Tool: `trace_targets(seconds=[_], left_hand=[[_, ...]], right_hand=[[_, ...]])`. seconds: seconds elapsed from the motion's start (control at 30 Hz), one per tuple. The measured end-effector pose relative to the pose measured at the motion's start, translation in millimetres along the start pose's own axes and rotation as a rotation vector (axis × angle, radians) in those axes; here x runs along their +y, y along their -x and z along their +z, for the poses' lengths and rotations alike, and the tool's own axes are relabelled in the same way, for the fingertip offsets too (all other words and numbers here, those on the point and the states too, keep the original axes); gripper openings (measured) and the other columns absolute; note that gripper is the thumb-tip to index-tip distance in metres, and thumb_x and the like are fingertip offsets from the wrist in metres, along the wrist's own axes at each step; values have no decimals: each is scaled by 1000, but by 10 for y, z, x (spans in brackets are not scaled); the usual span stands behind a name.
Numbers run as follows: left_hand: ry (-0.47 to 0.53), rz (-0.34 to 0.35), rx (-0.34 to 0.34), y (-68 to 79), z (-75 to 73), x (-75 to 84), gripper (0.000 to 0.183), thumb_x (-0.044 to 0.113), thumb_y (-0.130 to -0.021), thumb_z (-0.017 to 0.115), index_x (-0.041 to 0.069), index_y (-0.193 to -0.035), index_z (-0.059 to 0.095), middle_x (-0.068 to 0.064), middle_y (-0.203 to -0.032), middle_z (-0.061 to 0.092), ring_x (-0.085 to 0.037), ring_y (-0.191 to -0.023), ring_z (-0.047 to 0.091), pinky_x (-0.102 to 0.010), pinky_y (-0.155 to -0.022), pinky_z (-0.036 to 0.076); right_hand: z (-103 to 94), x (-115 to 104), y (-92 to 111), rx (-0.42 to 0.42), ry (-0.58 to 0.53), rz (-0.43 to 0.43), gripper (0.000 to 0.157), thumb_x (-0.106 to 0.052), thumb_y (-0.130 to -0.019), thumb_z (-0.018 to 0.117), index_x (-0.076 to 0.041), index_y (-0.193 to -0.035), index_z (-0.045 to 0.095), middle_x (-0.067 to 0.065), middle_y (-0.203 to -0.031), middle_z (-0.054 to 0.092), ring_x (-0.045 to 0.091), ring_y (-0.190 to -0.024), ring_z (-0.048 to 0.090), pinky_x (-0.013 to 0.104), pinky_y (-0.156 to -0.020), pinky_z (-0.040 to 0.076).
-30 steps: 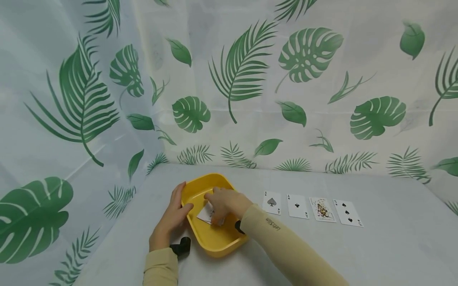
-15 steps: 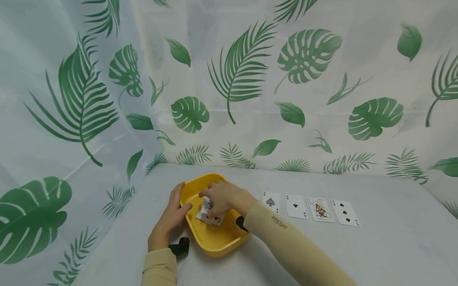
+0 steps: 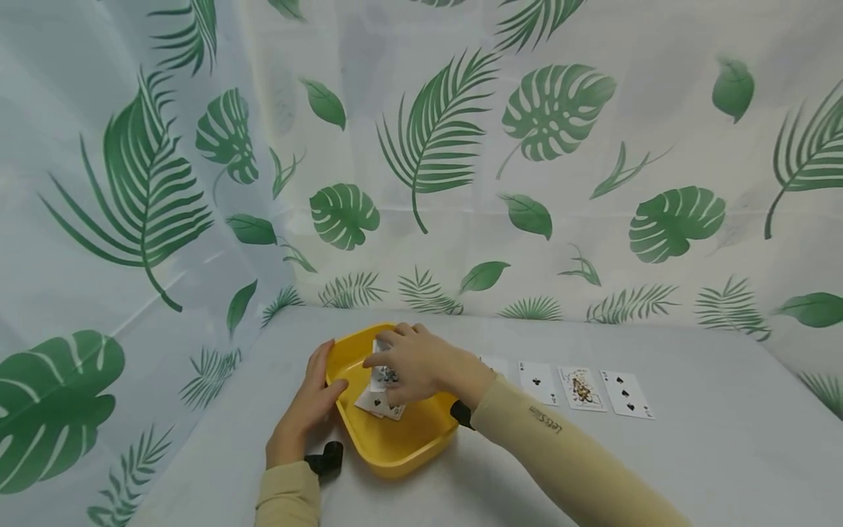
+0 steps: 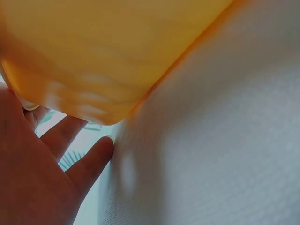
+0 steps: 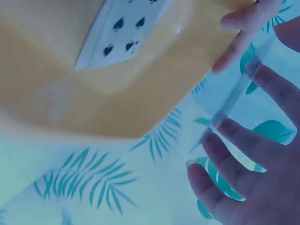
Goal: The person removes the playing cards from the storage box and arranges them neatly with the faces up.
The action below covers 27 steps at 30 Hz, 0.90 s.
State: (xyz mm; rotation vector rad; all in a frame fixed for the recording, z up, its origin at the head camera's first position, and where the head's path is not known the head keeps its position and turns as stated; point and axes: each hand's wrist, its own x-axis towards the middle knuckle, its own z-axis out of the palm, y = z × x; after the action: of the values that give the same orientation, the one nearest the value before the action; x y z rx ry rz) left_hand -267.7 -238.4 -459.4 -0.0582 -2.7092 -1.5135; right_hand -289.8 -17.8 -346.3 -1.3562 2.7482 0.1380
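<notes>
A yellow plastic tray (image 3: 402, 450) stands on the table with a few overlapping playing cards (image 3: 378, 405) inside; the top one bears spades. My left hand (image 3: 303, 402) grips the tray's left side, its thumb at the rim and its fingers outside. Over the tray, my right hand (image 3: 431, 362) holds one playing card (image 3: 383, 378) with a dark picture. In the right wrist view this card (image 5: 232, 101) appears nearly edge-on between thumb and fingers, raised above the rim. The spades card (image 5: 124, 28) lies below it in the tray.
Right of the tray is a row of face-up cards: an ace of spades (image 3: 497, 365) partly behind the right arm, an ace of clubs (image 3: 537, 383), a joker (image 3: 582, 389) and a three of spades (image 3: 628, 395). A leaf-printed curtain (image 3: 448, 249) hangs behind the table.
My right hand has lifted a picture card off the cards in the tray and moved slightly up and away, uncovering the spades card. The left hand stays on the tray; the view has shifted slightly.
</notes>
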Motion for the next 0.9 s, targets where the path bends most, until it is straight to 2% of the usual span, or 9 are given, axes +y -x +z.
trace_targets(seconds=[0.17, 0.4, 0.6, 0.9], left_hand=[[3, 9, 5, 10, 6, -2, 81, 13, -91, 53, 9, -161, 12, -15, -167, 6, -35, -149, 19, -54, -118, 16], [4, 15, 21, 4, 5, -7, 82, 13, -90, 54, 9, -161, 13, -15, -167, 6, -35, -149, 19, -53, -118, 17], [-12, 16, 14, 11, -4, 4, 81, 12, -92, 52, 9, -161, 11, -15, -167, 5, -35, -149, 19, -53, -119, 17], [-16, 24, 1, 24, -23, 17, 80, 12, -93, 52, 8, -161, 11, -16, -167, 5, -36, -149, 19, -53, -118, 18]], right_hand=[[-3, 94, 246, 75, 7, -8, 54, -43, -89, 64, -35, -143, 59, 8, -156, 41, 34, -138, 36, 58, -112, 29], [41, 311, 621, 177, -42, -14, 52, -35, -87, 63, -33, -139, 62, 11, -154, 40, 36, -137, 34, 58, -110, 27], [194, 488, 941, 247, -98, -6, 51, -35, -86, 66, -31, -137, 64, 13, -153, 41, 37, -136, 35, 60, -107, 30], [413, 660, 1303, 297, -136, -3, 50, -29, -84, 67, -28, -134, 65, 16, -152, 43, 40, -134, 38, 62, -105, 30]])
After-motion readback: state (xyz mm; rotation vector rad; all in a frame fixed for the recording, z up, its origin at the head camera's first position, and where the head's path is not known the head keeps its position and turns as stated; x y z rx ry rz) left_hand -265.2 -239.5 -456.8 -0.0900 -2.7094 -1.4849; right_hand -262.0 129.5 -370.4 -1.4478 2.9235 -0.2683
